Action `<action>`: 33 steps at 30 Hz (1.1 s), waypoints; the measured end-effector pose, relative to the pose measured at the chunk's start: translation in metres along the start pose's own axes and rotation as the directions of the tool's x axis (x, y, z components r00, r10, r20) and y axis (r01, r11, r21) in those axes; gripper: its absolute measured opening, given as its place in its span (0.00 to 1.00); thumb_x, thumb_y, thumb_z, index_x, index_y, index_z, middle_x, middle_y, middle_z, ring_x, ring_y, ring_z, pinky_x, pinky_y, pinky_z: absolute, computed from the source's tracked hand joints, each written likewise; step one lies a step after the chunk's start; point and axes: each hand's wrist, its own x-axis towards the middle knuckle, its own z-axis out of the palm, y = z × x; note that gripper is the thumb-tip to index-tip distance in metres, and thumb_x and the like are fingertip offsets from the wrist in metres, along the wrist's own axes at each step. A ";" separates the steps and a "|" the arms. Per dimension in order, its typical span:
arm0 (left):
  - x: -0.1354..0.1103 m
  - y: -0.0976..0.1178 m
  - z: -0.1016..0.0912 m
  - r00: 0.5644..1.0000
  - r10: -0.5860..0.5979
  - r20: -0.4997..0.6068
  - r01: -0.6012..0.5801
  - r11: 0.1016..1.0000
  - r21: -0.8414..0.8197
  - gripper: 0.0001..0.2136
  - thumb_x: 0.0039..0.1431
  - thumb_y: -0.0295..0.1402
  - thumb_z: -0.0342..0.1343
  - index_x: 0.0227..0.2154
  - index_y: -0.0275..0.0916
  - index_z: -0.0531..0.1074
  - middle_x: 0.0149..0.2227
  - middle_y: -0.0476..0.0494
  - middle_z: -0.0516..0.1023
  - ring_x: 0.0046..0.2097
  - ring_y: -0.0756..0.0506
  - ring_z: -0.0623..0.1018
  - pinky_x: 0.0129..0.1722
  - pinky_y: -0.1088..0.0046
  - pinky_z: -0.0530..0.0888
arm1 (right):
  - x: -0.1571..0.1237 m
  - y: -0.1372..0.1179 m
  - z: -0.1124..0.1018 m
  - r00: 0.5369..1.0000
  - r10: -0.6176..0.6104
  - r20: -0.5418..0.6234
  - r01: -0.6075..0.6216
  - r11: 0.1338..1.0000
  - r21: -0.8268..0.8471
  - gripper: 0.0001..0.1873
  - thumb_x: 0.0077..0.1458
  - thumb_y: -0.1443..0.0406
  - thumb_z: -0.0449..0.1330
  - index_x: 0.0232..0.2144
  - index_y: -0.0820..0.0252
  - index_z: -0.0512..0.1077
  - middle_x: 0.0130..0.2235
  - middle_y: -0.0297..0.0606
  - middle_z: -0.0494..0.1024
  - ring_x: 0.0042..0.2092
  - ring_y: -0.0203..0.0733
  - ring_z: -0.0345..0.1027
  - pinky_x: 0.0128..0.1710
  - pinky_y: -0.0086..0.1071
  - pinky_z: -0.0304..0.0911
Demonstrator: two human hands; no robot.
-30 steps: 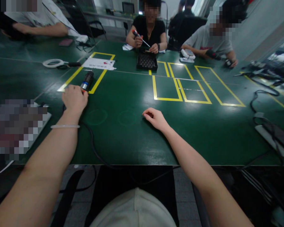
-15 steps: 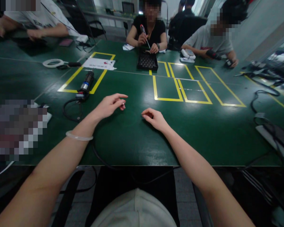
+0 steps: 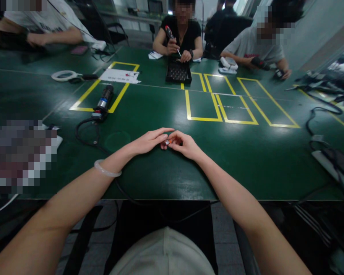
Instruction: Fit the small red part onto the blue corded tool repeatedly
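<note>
My left hand [image 3: 152,140] and my right hand [image 3: 187,144] meet above the green table [image 3: 149,172]. Between their fingertips is a small orange-and-white piece [image 3: 168,142], too small and too covered to name. The left fingers are closed around its left side, with the index finger stretched out above. From the right, my right thumb and forefinger pinch at its orange end. A pale bangle [image 3: 106,169] circles my left wrist.
A black-and-silver cylindrical device [image 3: 103,101] with a cable lies left of my hands. Yellow tape outlines [image 3: 203,119] mark the table. Across it, a person holding a screwdriver [image 3: 173,40] works over a black tray [image 3: 178,79]. A dark flat device [image 3: 336,168] and cables lie right.
My left hand has moved right and slightly down to meet my right hand, bringing the small piece with it. My right hand has hardly moved and now pinches the piece.
</note>
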 end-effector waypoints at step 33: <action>-0.002 -0.003 0.003 0.977 0.160 -0.142 -0.122 0.962 0.245 0.14 0.65 0.38 0.57 0.49 0.39 0.76 0.42 0.44 0.82 0.43 0.45 0.80 0.47 0.70 0.73 | 0.004 0.007 -0.006 0.991 0.133 -0.022 -0.123 0.961 0.246 0.21 0.57 0.49 0.63 0.35 0.62 0.74 0.32 0.38 0.80 0.34 0.37 0.72 0.40 0.33 0.68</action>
